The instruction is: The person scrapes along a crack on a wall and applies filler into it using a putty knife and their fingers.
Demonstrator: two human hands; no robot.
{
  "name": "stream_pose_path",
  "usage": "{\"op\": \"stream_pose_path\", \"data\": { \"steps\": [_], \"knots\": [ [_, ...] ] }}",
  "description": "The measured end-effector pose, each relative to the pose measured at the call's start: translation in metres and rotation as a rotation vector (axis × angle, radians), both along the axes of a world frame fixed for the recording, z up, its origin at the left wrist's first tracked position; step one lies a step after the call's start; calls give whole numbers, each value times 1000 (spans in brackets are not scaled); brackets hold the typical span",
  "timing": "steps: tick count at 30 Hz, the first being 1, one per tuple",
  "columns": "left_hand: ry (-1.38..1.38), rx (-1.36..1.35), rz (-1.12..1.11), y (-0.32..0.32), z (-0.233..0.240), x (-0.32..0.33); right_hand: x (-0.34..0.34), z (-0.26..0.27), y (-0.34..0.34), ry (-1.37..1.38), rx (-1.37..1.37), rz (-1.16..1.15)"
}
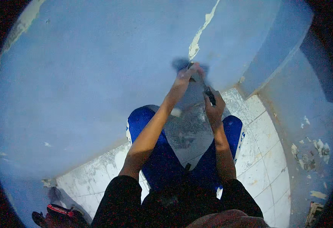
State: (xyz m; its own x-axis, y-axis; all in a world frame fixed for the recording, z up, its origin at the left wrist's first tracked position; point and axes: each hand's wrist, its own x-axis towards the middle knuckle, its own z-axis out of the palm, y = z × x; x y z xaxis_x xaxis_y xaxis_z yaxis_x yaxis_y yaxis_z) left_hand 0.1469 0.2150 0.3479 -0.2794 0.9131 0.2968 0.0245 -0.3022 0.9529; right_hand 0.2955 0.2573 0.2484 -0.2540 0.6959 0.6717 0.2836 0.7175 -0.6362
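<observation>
Before me is a blue painted wall (98, 71) with a pale, jagged strip of exposed plaster (200, 37) running up it. My left hand (185, 74) is at the strip's lower end, fingers closed around a small dark piece (190, 65); blur hides its shape. Below and to the right, my right hand (215, 106) grips the dark handle of a hand tool (210, 96). The tool slants up toward my left hand, and its far end is too blurred to identify. Shadows of the hands fall on the wall around the strip.
My knees in blue trousers (143, 116) are bent close to the wall. White floor tiles (263, 159), stained with grey dust, lie beneath me. At right a second blue wall (294, 114) has peeling patches (322, 149). A black and red object (60, 211) is at lower left.
</observation>
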Motion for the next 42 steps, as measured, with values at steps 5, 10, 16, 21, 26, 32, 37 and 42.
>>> {"op": "stream_pose_path", "data": {
  "steps": [5,10,16,21,26,32,37,42],
  "knots": [
    [-223,-26,34,24,-24,0,-6,4,-3,145,-206,78],
    [-387,-102,77,31,-34,-4,-16,70,-29,510,-741,323],
    [-311,-129,87,30,-27,5,-22,86,-24,607,-721,355],
    [-314,-192,102,22,-25,6,-30,91,-28,601,-790,348],
    [-300,-81,70,17,-22,15,-34,100,-31,724,-865,476],
    [-383,-115,43,19,-29,12,-45,111,-30,722,-819,469],
    [-284,-213,216,23,-25,18,-42,99,-35,713,-825,419],
    [-395,-154,111,20,-19,14,-46,110,-33,722,-809,426]
  ]
}}
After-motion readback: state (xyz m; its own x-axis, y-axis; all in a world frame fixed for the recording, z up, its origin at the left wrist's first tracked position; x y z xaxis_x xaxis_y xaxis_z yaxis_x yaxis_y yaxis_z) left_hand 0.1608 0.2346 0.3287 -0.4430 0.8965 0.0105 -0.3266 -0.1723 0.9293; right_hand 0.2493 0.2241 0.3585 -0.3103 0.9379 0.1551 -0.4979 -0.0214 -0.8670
